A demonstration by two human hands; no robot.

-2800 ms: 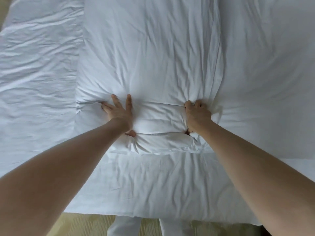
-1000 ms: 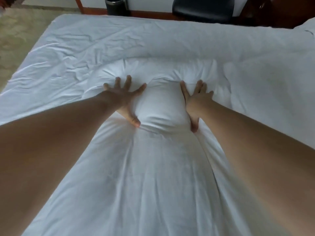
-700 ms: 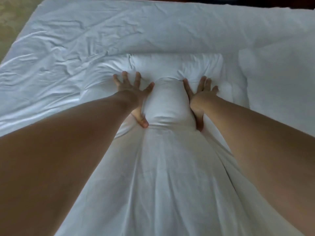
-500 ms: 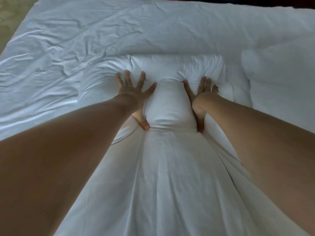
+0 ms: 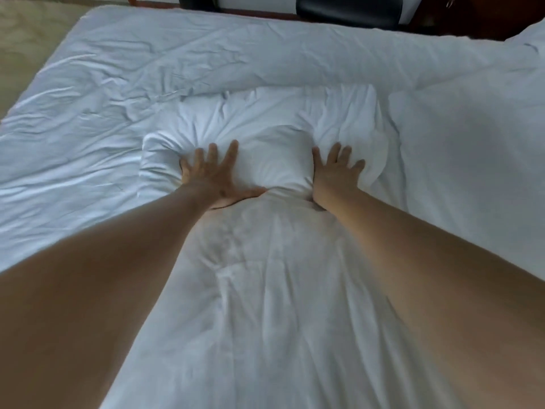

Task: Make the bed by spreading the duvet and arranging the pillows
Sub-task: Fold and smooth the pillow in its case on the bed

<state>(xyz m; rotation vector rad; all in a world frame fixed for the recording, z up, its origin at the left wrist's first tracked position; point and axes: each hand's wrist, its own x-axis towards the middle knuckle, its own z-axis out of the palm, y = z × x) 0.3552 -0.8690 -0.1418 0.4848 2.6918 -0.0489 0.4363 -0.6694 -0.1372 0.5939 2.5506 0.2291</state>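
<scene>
A white pillow (image 5: 274, 119) lies lengthwise in the middle of the bed, its far end puffed up and creased. My left hand (image 5: 213, 172) presses flat on it with fingers spread, left of a raised bulge. My right hand (image 5: 334, 172) presses flat on the other side of the bulge, fingers apart. Neither hand grips the fabric. A second white pillow (image 5: 472, 160) lies to the right, touching the first. Beneath and to the left spreads the wrinkled white duvet (image 5: 88, 119).
A black chair (image 5: 348, 8) and a dark bin (image 5: 194, 0) stand beyond the far edge of the bed. Beige floor (image 5: 26, 39) shows at the upper left. Dark wooden furniture (image 5: 486, 16) sits at the upper right.
Both hands slid a little toward me along the pillow and pressed down, fingers staying spread. The view tilted up, bringing the far bed edge and chair back into sight.
</scene>
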